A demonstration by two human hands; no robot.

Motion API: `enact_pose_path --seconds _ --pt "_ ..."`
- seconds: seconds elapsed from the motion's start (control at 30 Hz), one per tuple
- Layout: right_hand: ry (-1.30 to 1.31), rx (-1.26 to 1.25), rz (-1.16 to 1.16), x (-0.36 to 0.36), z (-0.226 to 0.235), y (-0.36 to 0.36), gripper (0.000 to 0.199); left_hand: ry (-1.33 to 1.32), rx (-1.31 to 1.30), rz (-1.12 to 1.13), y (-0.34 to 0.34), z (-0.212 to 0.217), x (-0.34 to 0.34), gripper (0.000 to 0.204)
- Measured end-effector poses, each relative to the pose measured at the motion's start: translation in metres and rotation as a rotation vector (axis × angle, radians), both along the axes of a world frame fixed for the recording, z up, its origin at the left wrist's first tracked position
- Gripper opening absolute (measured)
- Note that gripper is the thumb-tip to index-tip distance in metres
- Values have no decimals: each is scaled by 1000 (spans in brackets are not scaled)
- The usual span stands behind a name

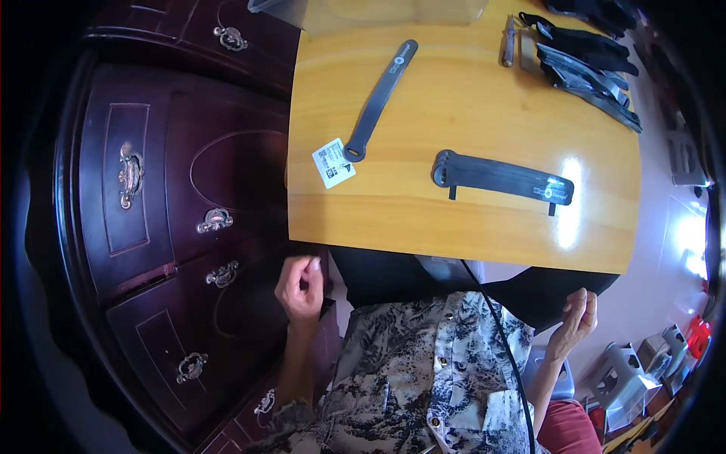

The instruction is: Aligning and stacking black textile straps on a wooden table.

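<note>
Far left, a dark red cabinet [151, 212] with brass drawer pulls runs down the side. Next to it, the left hand [301, 286] hangs just below the near edge of the yellow wooden table [469, 98], fingers curled together in a loose fist, clamped on nothing I can see. Up on the tabletop, a white tag [333, 162] lies by the ring end of a long grey flat tool [380, 98], set on a diagonal. To its right rests a second dark flat tool [503, 178], broader, lying crosswise near the middle of the table, well apart from both hands. At the far edge sit a small metal tool [510, 41] and black gloves [590, 57]. Over on the right, the right hand [576, 316] floats below the table corner, fingers bent together, empty as far as I can tell. A black cable [499, 333] drops down the patterned shirt between the arms; my worry is that a hand coming up could snag it, or a sleeve could sweep the tag off the near edge.
</note>
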State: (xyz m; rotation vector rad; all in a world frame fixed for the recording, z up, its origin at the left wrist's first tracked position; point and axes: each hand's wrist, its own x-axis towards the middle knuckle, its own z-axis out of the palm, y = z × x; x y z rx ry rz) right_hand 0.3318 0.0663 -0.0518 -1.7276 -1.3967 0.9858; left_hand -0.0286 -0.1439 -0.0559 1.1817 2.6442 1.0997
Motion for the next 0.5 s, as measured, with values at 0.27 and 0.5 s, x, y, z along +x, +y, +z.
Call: enact_pose_path --seconds 0.27,0.5 --pt "-176 468 804 -97 60 58 12 240 8 -153 138 9 -32 29" --pt "-111 520 1140 -170 72 58 18 167 -35 -102 141 -6 -41 35"
